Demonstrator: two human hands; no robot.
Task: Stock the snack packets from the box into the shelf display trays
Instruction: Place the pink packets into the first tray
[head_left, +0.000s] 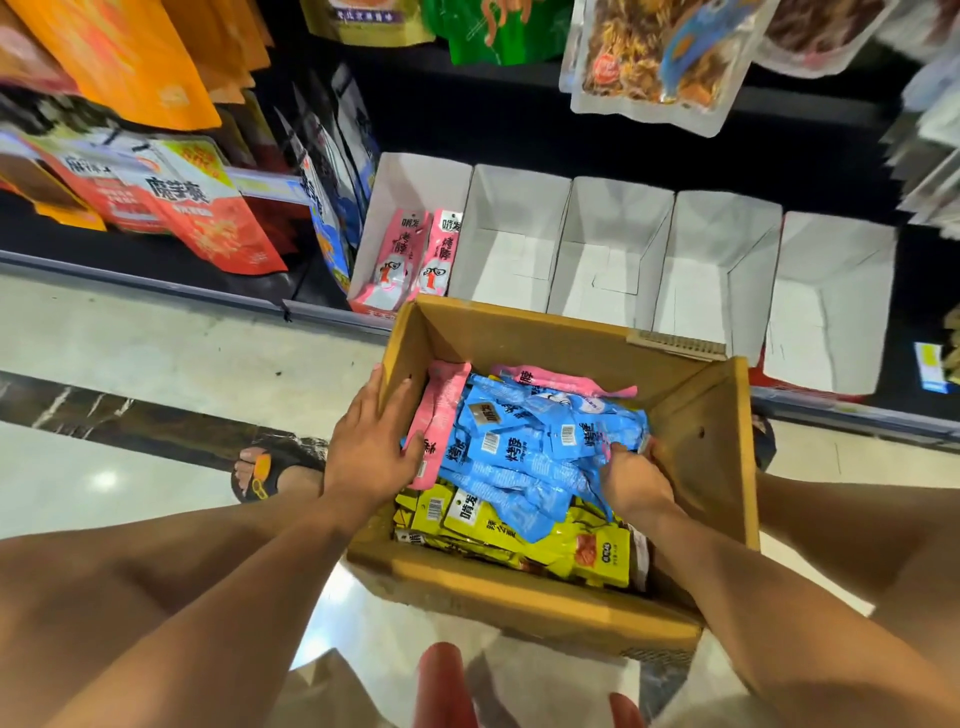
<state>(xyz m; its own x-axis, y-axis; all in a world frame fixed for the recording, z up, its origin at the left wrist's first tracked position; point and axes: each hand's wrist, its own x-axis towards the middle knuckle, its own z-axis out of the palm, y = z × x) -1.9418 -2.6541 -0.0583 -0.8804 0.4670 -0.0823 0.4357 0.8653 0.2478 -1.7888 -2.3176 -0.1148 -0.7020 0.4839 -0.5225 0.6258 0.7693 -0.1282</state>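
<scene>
An open cardboard box (696, 415) stands on the floor before the bottom shelf, holding blue snack packets (524, 452), yellow packets (545, 545) and a few pink packets (441, 410). My left hand (371, 441) lies over the box's left wall, fingers against the pink packets. My right hand (631, 478) grips the right end of the blue bundle. Several white display trays (613, 244) line the shelf; the leftmost tray (395, 187) holds two pink packets (415, 254), the others hold nothing.
Hanging snack bags crowd the shelf at left (208, 218) and above (660, 57). A metal shelf rail (156, 283) runs along the floor edge. My sandalled foot (270, 473) is left of the box; my knees flank it.
</scene>
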